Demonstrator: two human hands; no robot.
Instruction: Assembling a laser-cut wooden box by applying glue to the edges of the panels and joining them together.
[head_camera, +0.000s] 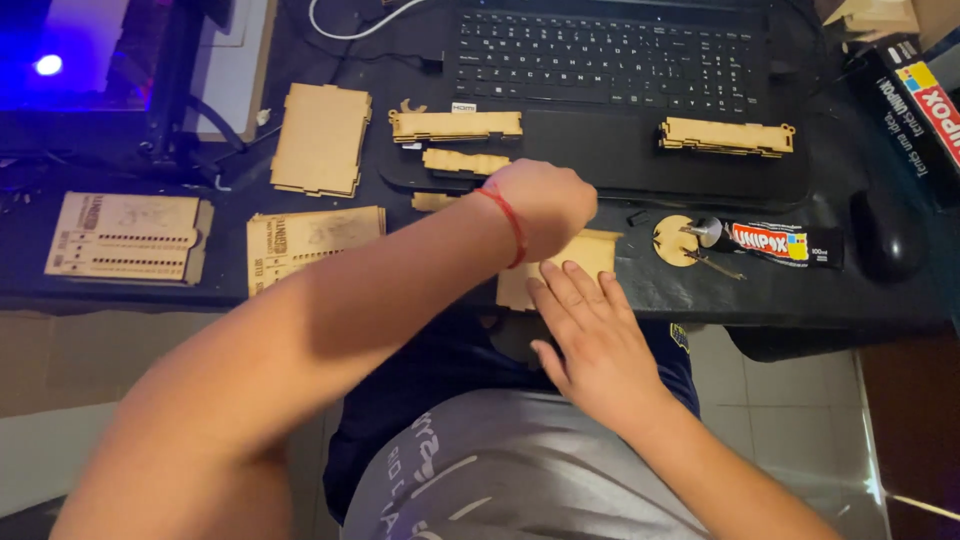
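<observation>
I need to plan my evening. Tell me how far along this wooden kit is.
Done: two slotted stacks look joined, on the laptop. The glue tube lies uncapped beside a round disc.
In hand: the right hand presses a flat panel; the left hand is fisted above it.
Left: three flat panels lie loose.

A home hobby desk: a laptop (610, 60), mouse (886, 235), glue tube (775, 243) and laser-cut wooden panels (320, 138) crowd the dark surface (800, 290).
</observation>
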